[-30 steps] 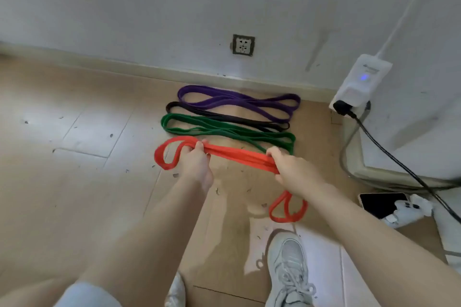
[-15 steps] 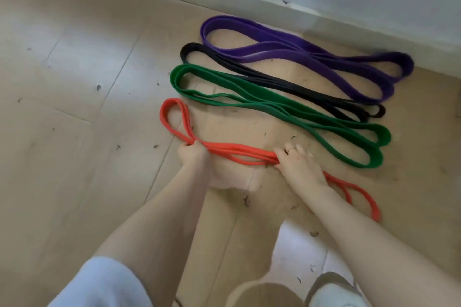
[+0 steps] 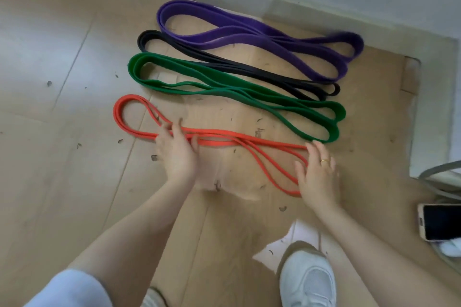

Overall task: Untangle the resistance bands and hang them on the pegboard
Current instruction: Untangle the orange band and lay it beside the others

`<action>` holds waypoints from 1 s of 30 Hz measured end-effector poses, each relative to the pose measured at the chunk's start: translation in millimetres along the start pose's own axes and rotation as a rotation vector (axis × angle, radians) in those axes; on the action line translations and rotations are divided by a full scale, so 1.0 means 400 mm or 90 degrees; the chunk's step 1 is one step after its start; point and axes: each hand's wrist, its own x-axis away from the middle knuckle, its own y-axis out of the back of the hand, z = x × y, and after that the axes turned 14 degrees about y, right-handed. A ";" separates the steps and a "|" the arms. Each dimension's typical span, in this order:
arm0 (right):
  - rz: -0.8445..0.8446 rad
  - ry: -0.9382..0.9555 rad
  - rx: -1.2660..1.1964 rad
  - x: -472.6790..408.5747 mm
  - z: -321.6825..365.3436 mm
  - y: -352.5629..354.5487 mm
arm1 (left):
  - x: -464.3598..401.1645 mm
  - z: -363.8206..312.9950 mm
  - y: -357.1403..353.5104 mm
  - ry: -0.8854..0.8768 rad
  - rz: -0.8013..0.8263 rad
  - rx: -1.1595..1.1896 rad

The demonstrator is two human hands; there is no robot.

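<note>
Both hands, left [image 3: 176,154] and right [image 3: 318,173], rest spread on the red resistance band [image 3: 219,137], nearer than the green band [image 3: 224,87].

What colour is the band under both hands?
Red-orange band, clearest in the head view.

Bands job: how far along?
Done: purple, black and green bands lie separate in a row on the floor. In hand: both hands, left and right, flat on the red band, laying it out. Left: hanging all four; no pegboard in view.
</note>
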 end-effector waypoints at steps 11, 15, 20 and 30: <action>-0.143 -0.319 -0.244 -0.073 -0.208 -0.012 | 0.068 -0.088 -0.100 -0.300 0.133 -0.282; -0.222 -0.348 -0.311 -0.104 -0.247 0.010 | 0.041 -0.114 -0.095 -0.301 0.126 -0.290; -0.132 0.173 -0.062 0.013 -0.147 -0.024 | 0.037 -0.126 -0.102 -0.282 0.115 -0.256; 0.137 0.479 0.211 0.089 -0.055 -0.073 | 0.032 -0.126 -0.093 -0.236 0.119 -0.059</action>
